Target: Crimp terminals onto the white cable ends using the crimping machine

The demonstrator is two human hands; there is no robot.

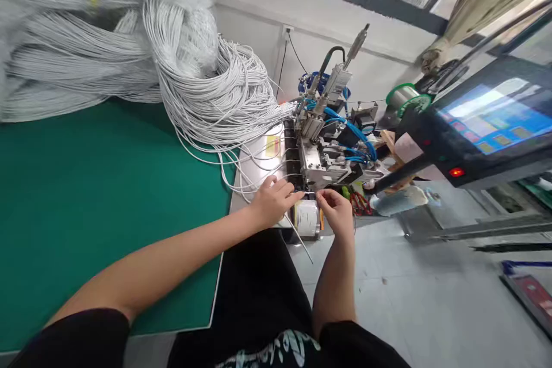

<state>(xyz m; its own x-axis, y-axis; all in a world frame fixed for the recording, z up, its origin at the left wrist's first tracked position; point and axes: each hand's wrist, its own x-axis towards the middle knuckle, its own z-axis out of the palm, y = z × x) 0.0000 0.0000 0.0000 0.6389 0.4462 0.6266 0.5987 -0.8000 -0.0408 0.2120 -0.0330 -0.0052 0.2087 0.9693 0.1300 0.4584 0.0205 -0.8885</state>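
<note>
A short stretch of white cable [309,192] spans the gap between my two hands at the near edge of the wire-working machine [317,161]. My left hand [273,202] reaches in from the left, its fingers closed on the cable near the machine's feed strip. On the other side, my right hand [337,211] pinches the cable between thumb and fingertips. Just below them sits a clear round container with a white label [307,219]. A loose cable end [301,240] sticks out beneath my left hand, pointing toward my lap.
Bundled grey-white cables [224,92] spread over the green tabletop [107,201] and run to the machine. A lit touchscreen [500,112] juts in at right, with a solder wire spool [406,98] behind it. Red-handled pliers [360,204] lie right of my right hand.
</note>
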